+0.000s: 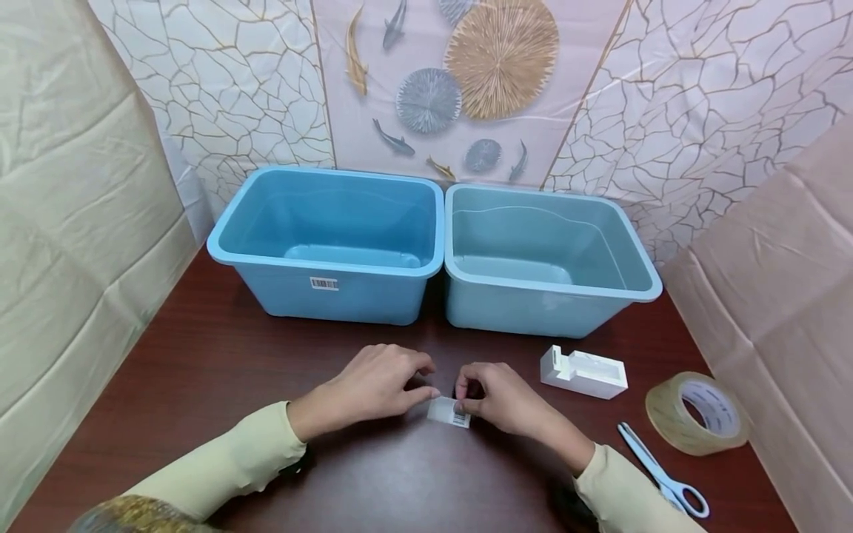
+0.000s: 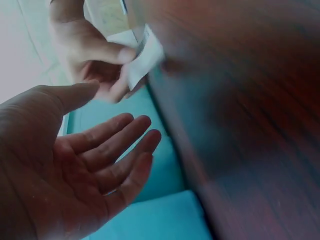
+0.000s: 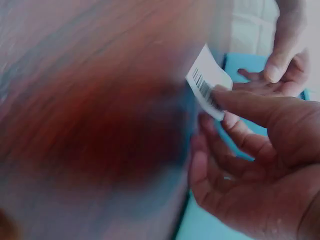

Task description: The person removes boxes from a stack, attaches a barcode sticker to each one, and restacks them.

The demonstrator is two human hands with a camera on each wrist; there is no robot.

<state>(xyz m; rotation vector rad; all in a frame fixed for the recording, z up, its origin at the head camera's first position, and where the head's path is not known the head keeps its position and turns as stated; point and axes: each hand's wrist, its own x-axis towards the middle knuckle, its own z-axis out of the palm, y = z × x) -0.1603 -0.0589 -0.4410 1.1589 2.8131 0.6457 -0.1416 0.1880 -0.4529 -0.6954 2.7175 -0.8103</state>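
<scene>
A small white label [image 1: 440,411] with a printed barcode is pinched between the thumb and index finger of my right hand [image 1: 504,400]. In the right wrist view the label [image 3: 211,74] bends slightly, and the thumb presses on its barcode end. My left hand [image 1: 375,383] is just left of it, the thumb tip right at the label's far corner in the head view. In the left wrist view the left hand [image 2: 85,160] has its fingers loosely spread with nothing between them, and the label [image 2: 148,59] shows its pale side.
A blue bin [image 1: 346,296] with a barcode sticker [image 1: 323,283] on its front stands behind my hands, beside a paler blue-grey bin [image 1: 526,307]. To the right lie a white tape dispenser [image 1: 583,374], a roll of clear tape [image 1: 673,422] and light-blue scissors [image 1: 656,470] on the dark wooden table [image 1: 426,488].
</scene>
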